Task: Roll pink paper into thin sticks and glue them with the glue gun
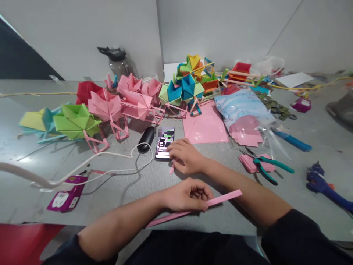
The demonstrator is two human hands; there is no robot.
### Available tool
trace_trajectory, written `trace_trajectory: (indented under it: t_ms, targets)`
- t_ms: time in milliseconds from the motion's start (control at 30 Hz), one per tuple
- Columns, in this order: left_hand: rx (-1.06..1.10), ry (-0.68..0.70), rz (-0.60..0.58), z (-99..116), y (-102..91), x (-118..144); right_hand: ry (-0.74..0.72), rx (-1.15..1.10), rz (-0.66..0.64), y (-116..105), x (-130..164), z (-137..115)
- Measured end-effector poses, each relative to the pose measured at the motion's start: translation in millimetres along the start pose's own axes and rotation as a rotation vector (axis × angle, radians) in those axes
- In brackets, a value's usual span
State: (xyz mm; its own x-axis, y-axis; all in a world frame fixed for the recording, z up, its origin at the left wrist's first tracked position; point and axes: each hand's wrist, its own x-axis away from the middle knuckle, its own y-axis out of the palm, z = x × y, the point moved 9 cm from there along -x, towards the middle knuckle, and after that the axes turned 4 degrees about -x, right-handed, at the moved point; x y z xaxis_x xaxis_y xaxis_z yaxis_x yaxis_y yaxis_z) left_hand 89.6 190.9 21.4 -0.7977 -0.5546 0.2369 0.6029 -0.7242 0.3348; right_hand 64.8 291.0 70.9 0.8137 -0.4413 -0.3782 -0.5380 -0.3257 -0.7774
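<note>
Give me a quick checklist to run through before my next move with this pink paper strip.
1. Left hand grips the long folded pink paper strip: ok.
2. Strip lies flat on the grey table: ok.
3. Right hand free: not ok, fingers rest on the lit black phone.
4. Green-handled pliers near right arm: ok.
5. Square pink paper sheet uncovered: ok.
6. Strip's creases even: cannot tell.

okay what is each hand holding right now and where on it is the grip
The left hand is closed around a long pink paper strip near its middle. The right hand holds nothing; its fingers rest on a phone.
</note>
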Motion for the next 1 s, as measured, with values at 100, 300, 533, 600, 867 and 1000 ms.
trace_trajectory:
  t_ms: [100, 300, 533, 600, 867, 1000]
  targets:
    - [-0.012, -0.007, -0.002, -2, -3.2, -1, 0.165, 0.003, 0.176, -23, 3, 21]
    - [-0.123, 0.009, 0.134, 5, -9.9, -3, 0.357, -0.021, 0.226, -23, 12, 52]
    - [-0.563, 0.037, 0.338, 68, -40.2, 32, 0.223, 0.019, 0.288, -9, 17, 48]
    - [-0.682, 0.056, 0.494, 86, -76.2, 51, 0.171, 0.052, 0.262, -5, 15, 41]
    - [-0.86, -0.074, 0.937, 76, -178.5, 99, 0.142, 0.097, 0.12, 5, 7, 34]
    - [-0.898, -0.068, 0.896, 75, -171.1, 94, 0.139, 0.084, 0.119, 6, 8, 35]
